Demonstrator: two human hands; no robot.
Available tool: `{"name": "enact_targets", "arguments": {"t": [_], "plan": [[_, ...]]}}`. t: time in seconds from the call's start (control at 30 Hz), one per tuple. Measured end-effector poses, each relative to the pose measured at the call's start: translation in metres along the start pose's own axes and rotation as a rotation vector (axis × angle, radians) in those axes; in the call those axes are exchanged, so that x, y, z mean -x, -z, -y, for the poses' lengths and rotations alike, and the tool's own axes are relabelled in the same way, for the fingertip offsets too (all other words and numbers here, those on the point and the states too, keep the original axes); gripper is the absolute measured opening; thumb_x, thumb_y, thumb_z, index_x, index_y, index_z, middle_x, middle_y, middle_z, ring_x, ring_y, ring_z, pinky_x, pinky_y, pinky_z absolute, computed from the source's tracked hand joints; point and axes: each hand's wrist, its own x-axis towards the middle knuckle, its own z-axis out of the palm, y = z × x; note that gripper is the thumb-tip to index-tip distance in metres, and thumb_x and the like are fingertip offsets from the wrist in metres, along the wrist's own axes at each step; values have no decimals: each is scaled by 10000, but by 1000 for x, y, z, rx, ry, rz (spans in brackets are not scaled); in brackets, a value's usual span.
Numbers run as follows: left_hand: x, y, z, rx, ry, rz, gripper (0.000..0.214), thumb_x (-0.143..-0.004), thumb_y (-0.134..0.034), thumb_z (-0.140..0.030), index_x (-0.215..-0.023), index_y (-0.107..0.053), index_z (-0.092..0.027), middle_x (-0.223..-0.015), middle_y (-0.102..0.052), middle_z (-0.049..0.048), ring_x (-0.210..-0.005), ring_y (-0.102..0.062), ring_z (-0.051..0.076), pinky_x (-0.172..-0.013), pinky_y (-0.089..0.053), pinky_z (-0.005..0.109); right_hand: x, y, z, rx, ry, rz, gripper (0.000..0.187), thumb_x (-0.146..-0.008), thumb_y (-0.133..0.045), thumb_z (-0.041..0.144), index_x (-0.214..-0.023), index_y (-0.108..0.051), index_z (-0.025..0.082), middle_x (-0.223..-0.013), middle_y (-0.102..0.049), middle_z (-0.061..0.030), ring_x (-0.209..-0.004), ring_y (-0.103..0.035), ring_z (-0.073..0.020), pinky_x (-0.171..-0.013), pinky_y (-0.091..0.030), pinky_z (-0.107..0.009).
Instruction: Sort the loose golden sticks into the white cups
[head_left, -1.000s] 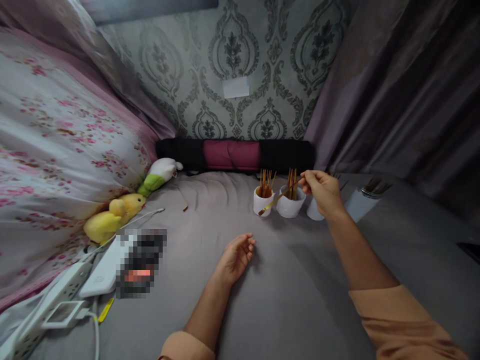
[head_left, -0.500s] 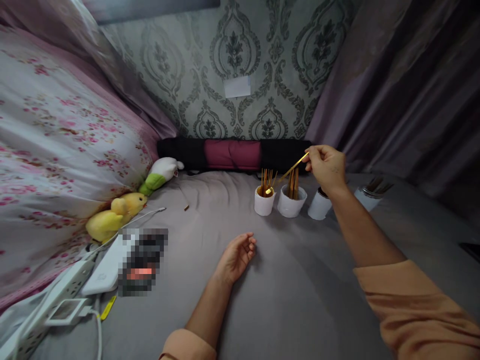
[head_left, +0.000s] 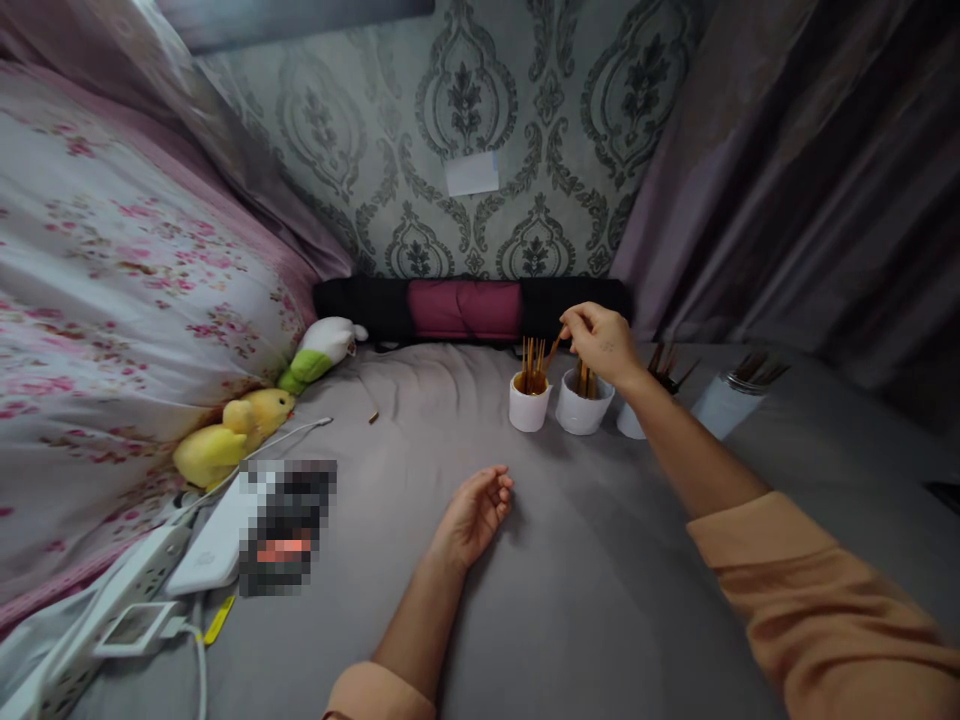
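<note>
My right hand (head_left: 598,343) reaches over the white cups on the grey bed sheet and pinches the top of a thin golden utensil (head_left: 553,352) whose lower end stands in the leftmost white cup (head_left: 529,405). That cup holds several golden sticks. A second white cup (head_left: 583,407) with similar sticks sits right under my hand. A third cup (head_left: 628,420) and a fourth cup (head_left: 721,404) stand further right. My left hand (head_left: 474,515) rests on the sheet, palm up with fingers loosely curled, holding nothing.
A yellow plush duck (head_left: 225,440) and a white-green plush (head_left: 319,352) lie at the left by a floral duvet (head_left: 112,300). A white power strip (head_left: 112,600), a power bank and cables sit at the lower left. A black and maroon bolster (head_left: 465,308) lines the patterned wall.
My right hand carried the golden utensil up from beside the cups, swung it left, and lowered its end into the leftmost cup. My left hand stayed still.
</note>
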Motion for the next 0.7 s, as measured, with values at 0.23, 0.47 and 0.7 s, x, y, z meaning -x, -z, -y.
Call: {"name": "enact_targets", "arguments": {"t": [0.23,0.47,0.7], "plan": [[-1,1,0,15,-1,16,145,-761,-539,-187,-875,-556,-100,-718,-556,38,-564,-491,56,-498,-374,169,5,-10,-6,76,23,89,219,-815,-430,293,-762,-603,171,-648,-625,-19,-526,-531,-110,-559,-390,-240],[0,-1,0,17,2,5,136,-761,-536,-182,-869,-558,-102,-714,-562,40,-566,-495,61,-498,-376,173,7,-19,-15,99,18,154,220,-809,-430,278,-751,-619,182,-658,-631,-17,-522,-530,-109,-558,-383,-239],[0,-1,0,17,-8,12,142,-761,-537,-173,-877,-559,-94,-710,-564,39,-559,-494,60,-491,-373,171,9,-23,-22,187,-11,157,239,-797,-455,313,-800,-665,198,-649,-638,-9,-596,-555,-131,-570,-373,-233]]}}
